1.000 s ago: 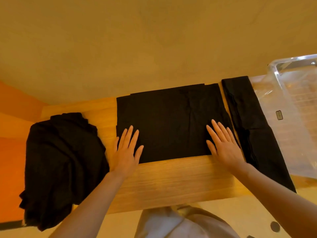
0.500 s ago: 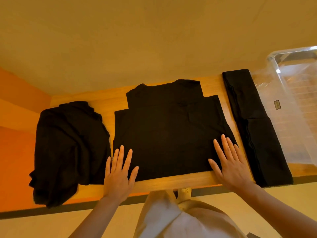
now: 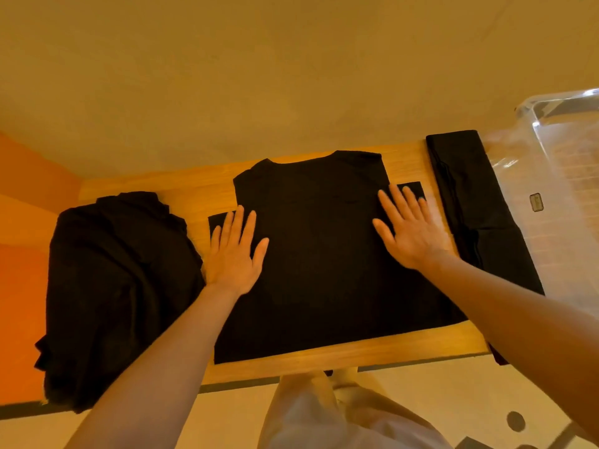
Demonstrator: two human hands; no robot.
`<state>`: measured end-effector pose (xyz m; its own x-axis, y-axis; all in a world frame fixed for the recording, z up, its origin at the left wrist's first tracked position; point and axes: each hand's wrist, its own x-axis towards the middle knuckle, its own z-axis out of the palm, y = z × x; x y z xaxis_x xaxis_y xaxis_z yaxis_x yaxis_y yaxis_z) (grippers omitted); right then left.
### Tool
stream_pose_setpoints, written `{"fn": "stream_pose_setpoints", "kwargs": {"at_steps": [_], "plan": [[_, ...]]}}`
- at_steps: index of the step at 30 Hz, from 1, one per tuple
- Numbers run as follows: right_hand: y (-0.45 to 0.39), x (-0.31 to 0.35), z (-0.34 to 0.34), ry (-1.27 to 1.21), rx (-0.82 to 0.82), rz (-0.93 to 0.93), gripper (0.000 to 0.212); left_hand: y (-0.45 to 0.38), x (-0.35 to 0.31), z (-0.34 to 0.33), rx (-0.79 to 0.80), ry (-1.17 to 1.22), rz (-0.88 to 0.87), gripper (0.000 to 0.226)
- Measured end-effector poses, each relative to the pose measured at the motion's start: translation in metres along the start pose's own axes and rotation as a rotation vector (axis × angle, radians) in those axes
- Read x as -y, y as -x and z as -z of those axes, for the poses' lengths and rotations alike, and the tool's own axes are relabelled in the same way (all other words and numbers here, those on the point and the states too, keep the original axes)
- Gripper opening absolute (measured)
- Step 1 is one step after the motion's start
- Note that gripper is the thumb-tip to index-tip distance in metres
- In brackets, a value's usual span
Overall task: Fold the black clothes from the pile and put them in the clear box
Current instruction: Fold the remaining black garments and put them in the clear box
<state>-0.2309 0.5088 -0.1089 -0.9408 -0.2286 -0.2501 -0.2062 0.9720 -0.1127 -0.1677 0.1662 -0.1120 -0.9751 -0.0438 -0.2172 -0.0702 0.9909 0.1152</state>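
Note:
A black shirt (image 3: 324, 260) lies flat in the middle of the wooden table (image 3: 324, 358), collar away from me, sleeves spread sideways. My left hand (image 3: 235, 254) rests flat on its left side with fingers apart. My right hand (image 3: 410, 230) presses flat on its right side near the sleeve, fingers spread. A rumpled pile of black clothes (image 3: 116, 286) sits at the table's left end. A long folded black garment (image 3: 476, 209) lies along the right, next to the clear box (image 3: 564, 176) at the right edge.
The table's near edge (image 3: 291, 380) runs just in front of my light trousers (image 3: 340, 413). An orange surface (image 3: 22, 254) borders the table on the left. A tan wall rises behind the table.
Both hands have slid from the shirt's bottom hem up towards the sleeves, staying flat on the cloth. The view has tilted so the shirt's collar end now shows.

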Motion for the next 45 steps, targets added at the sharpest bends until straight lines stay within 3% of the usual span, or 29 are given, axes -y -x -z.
{"fn": "stream_pose_setpoints", "kwargs": {"at_steps": [5,14,20,34,40,42,45], "plan": [[-0.006,-0.019,0.002,-0.028,0.004,-0.083,0.072,-0.002,0.027,0.000,0.005,-0.017,-0.043,0.068],[-0.068,0.034,0.026,-0.026,-0.038,0.210,0.065,-0.065,-0.005,0.027,-0.068,0.055,-0.109,0.065],[-0.118,0.019,0.028,-0.019,0.038,-0.024,0.064,-0.109,0.000,0.024,0.018,-0.003,-0.091,0.070],[-0.065,0.010,0.011,-0.105,-0.029,-0.005,0.068,-0.066,0.003,0.012,0.013,0.023,-0.172,0.070],[-0.060,0.002,0.051,-0.118,-0.080,0.040,0.059,-0.055,0.022,0.037,-0.037,0.134,-0.115,0.066],[-0.054,-0.007,0.070,-0.096,-0.013,0.061,0.050,-0.048,0.041,0.046,-0.065,0.087,-0.130,0.062],[-0.044,-0.021,0.087,-0.028,0.153,0.077,0.049,-0.039,0.065,0.054,0.020,0.015,-0.200,0.058]]}}
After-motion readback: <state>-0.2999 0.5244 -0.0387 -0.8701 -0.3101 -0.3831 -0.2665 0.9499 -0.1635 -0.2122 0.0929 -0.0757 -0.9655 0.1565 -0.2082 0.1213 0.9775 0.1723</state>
